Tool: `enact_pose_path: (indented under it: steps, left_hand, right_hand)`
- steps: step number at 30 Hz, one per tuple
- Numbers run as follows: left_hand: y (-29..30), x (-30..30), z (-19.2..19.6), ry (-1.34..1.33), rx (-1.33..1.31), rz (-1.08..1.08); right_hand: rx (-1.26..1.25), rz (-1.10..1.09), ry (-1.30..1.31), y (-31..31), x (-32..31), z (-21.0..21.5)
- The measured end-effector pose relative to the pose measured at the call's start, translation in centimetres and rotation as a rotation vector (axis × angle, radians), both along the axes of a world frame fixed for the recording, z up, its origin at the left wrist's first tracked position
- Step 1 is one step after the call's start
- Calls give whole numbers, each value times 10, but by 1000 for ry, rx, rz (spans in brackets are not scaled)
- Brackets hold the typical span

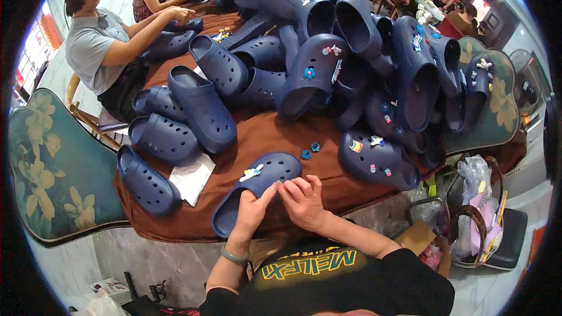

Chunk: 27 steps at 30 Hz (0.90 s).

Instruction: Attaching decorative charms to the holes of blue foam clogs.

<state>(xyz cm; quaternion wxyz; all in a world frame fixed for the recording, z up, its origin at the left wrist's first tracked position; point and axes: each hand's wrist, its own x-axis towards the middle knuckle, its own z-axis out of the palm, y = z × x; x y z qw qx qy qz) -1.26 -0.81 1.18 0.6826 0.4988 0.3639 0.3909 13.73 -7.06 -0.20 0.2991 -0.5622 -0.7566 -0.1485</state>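
A navy clog [270,171] lies at the near edge of the table, toe pointing away to the right, with a white and yellow charm [252,172] on its upper. My left hand [253,210] is closed at the clog's near side, thumb and fingers against its edge. Beside it, my right hand [302,202] is bent inward, its fingertips drawn together close to my left thumb. Whatever those fingertips hold, if anything, is hidden. Just beyond the toe lie two blue flower charms [311,150]. Right of them rests another navy clog [377,161] bearing several charms.
Navy clogs [263,0] are heaped high across the far part of the brown-covered table [263,131]. White paper [193,178] lies beside plain clogs on the left. One person [105,41] works at the far left. A bag-filled basket [474,216] stands at right.
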Motion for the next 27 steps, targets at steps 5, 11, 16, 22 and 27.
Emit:
enact_pose_path:
  steps: [5, 11, 16, 22, 27]
  left_hand:
    - [2, 5, -1, 46, 95, 30]
    - [0, 6, 5, 89, 69, 23]
    - [2, 3, 3, 207, 244, -3]
    - [-10, -7, 27, 399, 161, 14]
    - [-8, -7, 23, 385, 60, 17]
  right_hand:
    - [-41, 34, -190, 1, -2, -2]
    - [-81, 51, 175, -5, 3, -10]
    - [-103, 211, 730, -5, 3, -17]
    - [-154, -9, 927, -18, 42, 4]
    - [-141, -151, 767, 0, 85, -22]
